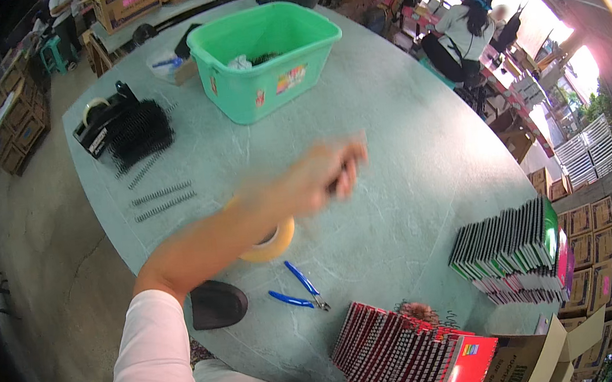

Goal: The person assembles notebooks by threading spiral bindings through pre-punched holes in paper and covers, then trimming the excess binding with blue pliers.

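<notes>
- Seemingly well along: a row of red spiral notebooks [403,355] stands bound at the near table [386,109] edge, with a dark stack [509,238] to the right
- Left to use, I judge: black coils [140,133] heaped far left
- Left hand [330,174] is mid-table and blurred, its grip apparently curled on something dark; I cannot tell for sure
- Right hand [419,313] touches the red row, its grip hidden
- The tape roll [274,245], blue pliers [302,288] and green tub [264,59] lie around, none blocking
</notes>
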{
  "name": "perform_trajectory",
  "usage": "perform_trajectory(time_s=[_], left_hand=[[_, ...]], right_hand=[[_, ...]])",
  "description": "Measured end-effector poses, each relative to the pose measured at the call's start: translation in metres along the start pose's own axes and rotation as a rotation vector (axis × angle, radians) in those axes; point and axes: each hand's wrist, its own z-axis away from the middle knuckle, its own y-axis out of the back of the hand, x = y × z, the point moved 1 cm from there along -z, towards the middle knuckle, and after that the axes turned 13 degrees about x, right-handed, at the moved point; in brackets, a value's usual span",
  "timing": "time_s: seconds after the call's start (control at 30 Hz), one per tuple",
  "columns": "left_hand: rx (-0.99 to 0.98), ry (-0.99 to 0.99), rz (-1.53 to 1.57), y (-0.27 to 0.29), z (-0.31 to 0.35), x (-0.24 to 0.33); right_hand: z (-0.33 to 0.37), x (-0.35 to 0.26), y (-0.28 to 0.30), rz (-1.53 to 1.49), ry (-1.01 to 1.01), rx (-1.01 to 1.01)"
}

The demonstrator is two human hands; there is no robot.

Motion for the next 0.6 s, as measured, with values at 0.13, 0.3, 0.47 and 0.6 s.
perform_trajectory(time_s=[0.13,0.3,0.47,0.6], left_hand=[[0.62,-1.526,-0.485,0.025,-0.009,0.156],[1.268,-1.342,-1.815,0.125,-0.089,0.157],[0.678,-0.962,-1.826,0.103,-0.076,0.108],[0.444,-1.018,-1.815,0.035,-0.065,0.061]], right_hand=[[0.001,0.016,-0.012,-0.42,0.121,0.089],[-0.01,0.01,-0.011,-0.37,-0.054,0.058],[-0.011,0.006,-0.013,-0.37,0.022,-0.221],[0.016,-0.022,-0.046,-0.184,0.059,0.074]])
